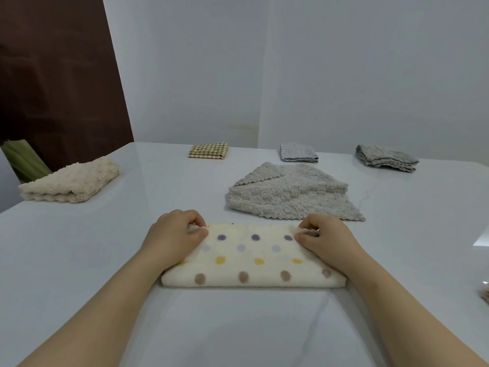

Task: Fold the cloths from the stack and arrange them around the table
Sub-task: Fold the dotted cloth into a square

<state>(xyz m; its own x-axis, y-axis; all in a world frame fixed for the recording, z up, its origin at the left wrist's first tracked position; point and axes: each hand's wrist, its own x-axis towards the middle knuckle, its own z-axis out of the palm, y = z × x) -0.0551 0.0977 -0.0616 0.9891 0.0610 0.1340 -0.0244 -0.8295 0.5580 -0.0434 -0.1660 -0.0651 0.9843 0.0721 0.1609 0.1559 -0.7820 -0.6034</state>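
**Both hands pinch the far corners of a folded polka-dot cloth**

A cream polka-dot cloth (252, 256) lies folded in half near the front edge of the white table (79, 260), its fold line facing the person and its loose edges pointing away. Rows of purple, pale blue, yellow and brown dots run across its top. The left hand (176, 234) rests on the cloth's left end, thumb and fingers closed in a pinch on the far left corner. The right hand (326, 239) mirrors it on the right end, pinching the far right corner. Both forearms reach in from the front edge.

Just beyond the polka-dot cloth, toward the middle of the table, a grey fluffy cloth (288, 194) lies spread out and unfolded, one corner flipped over on itself.

Along the far edge sit three folded cloths, well apart from one another: a green-and-cream checked cloth (209, 150) to the left, a light grey cloth (298, 152) in the middle, and a darker grey cloth (386, 158) toward the far right corner. At the left edge a thick cream bobbled cloth (71, 182) lies folded. At the right edge, a sliver of another cloth (485, 294) barely shows; its kind cannot be told.
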